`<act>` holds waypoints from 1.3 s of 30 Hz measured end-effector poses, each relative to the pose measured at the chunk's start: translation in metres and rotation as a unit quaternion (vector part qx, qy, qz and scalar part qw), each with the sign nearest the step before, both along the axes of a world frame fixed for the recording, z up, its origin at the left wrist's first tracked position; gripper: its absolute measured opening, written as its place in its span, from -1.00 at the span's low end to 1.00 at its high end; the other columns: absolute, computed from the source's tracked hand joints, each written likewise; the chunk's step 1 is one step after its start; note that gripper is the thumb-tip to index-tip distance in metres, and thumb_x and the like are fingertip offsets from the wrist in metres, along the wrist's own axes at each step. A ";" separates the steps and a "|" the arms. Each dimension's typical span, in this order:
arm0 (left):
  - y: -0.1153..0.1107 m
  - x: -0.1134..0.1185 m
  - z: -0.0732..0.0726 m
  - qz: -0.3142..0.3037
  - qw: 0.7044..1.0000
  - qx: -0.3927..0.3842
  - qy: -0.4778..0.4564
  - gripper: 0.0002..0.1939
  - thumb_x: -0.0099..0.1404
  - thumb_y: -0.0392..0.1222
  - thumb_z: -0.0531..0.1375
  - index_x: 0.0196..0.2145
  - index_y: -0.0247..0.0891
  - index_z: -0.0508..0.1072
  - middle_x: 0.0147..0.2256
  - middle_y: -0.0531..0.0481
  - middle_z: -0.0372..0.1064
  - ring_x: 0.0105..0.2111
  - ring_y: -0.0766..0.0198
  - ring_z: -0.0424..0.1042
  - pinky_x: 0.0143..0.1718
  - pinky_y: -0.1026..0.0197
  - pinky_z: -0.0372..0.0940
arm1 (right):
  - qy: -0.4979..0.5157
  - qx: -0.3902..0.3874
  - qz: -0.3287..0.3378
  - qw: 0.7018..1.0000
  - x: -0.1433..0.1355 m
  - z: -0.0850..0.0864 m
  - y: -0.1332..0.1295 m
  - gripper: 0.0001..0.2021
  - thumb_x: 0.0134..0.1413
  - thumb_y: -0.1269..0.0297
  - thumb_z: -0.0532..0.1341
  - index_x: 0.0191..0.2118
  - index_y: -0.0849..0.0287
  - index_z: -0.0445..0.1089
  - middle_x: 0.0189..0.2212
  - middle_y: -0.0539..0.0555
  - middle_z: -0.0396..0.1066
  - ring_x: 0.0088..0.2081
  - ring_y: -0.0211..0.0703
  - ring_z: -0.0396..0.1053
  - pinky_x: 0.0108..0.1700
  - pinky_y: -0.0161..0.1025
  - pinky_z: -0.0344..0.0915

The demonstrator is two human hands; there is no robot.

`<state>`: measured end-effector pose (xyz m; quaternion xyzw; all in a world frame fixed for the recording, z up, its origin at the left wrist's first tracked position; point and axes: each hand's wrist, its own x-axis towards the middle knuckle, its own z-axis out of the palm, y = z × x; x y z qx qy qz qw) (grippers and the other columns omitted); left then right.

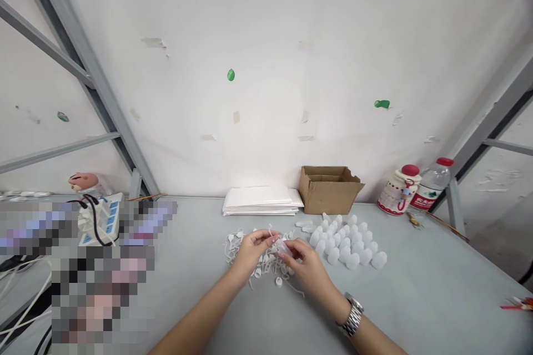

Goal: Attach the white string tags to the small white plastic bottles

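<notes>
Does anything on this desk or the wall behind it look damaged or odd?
The cardboard box near the wall has a ragged right rim, as if torn. Tape-like scraps and green patches dot the wall, perhaps leftovers.

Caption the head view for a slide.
A person's left grip and right grip meet at a translucent piece over white corded parts, beside frosted pieces.

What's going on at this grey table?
A person's right hand holds a small translucent plastic piece; the left hand's fingertips are at its upper end, their exact grip unclear. Beneath lies a loose pile of small white corded parts. To the right sits a cluster of rounded, translucent white pieces.
</notes>
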<state>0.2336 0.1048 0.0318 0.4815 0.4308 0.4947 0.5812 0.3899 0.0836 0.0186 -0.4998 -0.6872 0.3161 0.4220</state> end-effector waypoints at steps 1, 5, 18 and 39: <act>0.000 0.000 0.000 -0.003 1.000 -0.003 -0.002 -0.70 -0.06 -0.04 0.31 -0.40 -0.30 0.52 -0.31 -0.11 0.49 -0.21 0.11 0.40 -0.13 0.14 0.24 | -0.001 0.009 -0.003 1.000 0.000 -0.001 0.000 -0.81 -0.02 0.17 0.20 -0.33 0.16 0.43 -0.49 0.00 0.29 -0.44 -0.20 0.23 -0.36 -0.27 0.23; 0.000 -0.001 -0.003 -0.011 0.999 -0.012 -0.029 -0.71 -0.06 -0.04 0.31 -0.41 -0.29 0.51 -0.34 -0.08 0.49 -0.24 0.14 0.41 -0.15 0.15 0.24 | 0.000 0.046 -0.008 0.999 0.001 -0.005 0.000 -0.79 0.02 0.19 0.17 -0.25 0.17 0.41 -0.42 0.05 0.32 -0.40 -0.18 0.27 -0.32 -0.24 0.26; -0.005 0.006 -0.004 0.000 0.997 -0.009 -0.081 -0.71 -0.07 -0.13 0.33 -0.35 -0.27 0.48 -0.28 -0.07 0.48 -0.18 0.16 0.39 -0.11 0.17 0.23 | -0.147 0.254 -0.039 0.955 -0.001 -0.011 -0.005 -0.81 0.15 0.33 0.05 -0.15 0.18 0.30 -0.40 0.13 0.34 -0.34 -0.10 0.29 -0.32 -0.17 0.29; -0.008 0.007 0.005 -0.015 0.991 -0.027 -0.131 -0.66 -0.06 0.00 0.32 -0.36 -0.28 0.52 -0.23 -0.14 0.47 -0.12 0.07 0.36 -0.05 0.08 0.17 | 0.111 -0.039 0.047 0.992 -0.007 0.014 -0.010 -0.72 0.02 0.04 0.14 -0.38 0.17 0.41 -0.54 -0.02 0.28 -0.48 -0.23 0.23 -0.43 -0.31 0.19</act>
